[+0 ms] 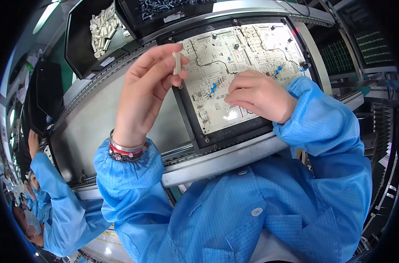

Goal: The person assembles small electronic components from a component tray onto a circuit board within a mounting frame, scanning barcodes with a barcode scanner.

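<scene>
My left hand [146,83] is raised over the left edge of a circuit board. Between thumb and fingers it pinches a small white oblong component [177,64], held upright and clear of the board. The pale circuit board [228,116] lies in a black frame [186,111] and carries small blue and black parts. Over the board's middle is my right hand [261,94], its fingers curled together and pointing left. Whatever those fingertips pinch, if anything, is hidden. A cluster of blue components [213,88] sits on the board left of my right hand.
A black bin [78,48] at the far left holds many white pieces [103,33]. Beside it, another bin holds dark small parts [164,6]. A metal rail [221,163] runs along the near side. At left, a co-worker's blue sleeve [54,182] reaches toward the line.
</scene>
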{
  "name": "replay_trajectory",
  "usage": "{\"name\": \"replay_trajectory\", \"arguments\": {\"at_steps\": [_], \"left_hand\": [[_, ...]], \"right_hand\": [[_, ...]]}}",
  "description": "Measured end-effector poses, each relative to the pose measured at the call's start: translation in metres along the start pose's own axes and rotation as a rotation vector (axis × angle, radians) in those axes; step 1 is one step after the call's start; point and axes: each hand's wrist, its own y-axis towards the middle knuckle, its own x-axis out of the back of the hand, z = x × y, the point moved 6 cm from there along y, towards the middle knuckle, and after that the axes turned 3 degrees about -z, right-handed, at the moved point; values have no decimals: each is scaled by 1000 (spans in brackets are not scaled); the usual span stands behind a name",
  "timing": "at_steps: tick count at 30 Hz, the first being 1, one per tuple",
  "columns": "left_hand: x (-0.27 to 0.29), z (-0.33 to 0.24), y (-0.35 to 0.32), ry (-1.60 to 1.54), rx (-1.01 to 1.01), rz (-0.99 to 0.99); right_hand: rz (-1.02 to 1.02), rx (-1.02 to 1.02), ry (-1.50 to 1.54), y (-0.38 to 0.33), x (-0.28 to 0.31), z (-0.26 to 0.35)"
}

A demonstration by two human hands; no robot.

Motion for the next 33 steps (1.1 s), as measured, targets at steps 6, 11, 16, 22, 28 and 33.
{"name": "replay_trajectory", "arguments": {"at_steps": [6, 11, 16, 22, 28, 33], "left_hand": [[8, 8, 2, -1, 48, -6], [-3, 12, 2, 0, 118, 5], [-18, 11, 16, 361, 62, -50], [-63, 43, 72, 540, 75, 63], [-71, 52, 79, 1214, -380, 118], [-73, 54, 75, 1301, -293, 109]], "right_hand": [[-29, 46, -93, -1, -4, 10], [32, 125, -285, -6, -2, 20], [-344, 113, -182, 45, 85, -14], [-293, 58, -353, 91, 71, -58], [-210, -1, -531, 137, 52, -96], [-93, 7, -681, 177, 40, -115]]}}
